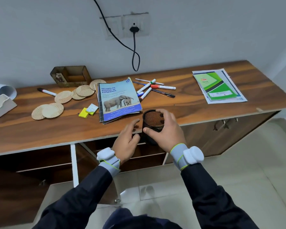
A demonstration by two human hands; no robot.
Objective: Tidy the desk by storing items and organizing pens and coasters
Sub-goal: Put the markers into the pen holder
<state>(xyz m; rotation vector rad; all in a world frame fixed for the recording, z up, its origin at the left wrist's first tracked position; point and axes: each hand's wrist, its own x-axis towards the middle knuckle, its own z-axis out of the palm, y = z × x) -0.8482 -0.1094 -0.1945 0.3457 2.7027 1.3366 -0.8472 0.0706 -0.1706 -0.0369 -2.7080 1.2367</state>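
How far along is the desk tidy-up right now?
Done: nothing visible yet. In hand: the right hand grips the mesh cup at the front edge of the desk, with the left hand beside it. Still to do: pens lie loose right of the magazine, one marker sits apart at left, coasters are scattered, and sticky notes and papers are out.

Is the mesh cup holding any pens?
No: the mesh cup gripped by the right hand looks empty inside, and the pens lie loose on the desk.
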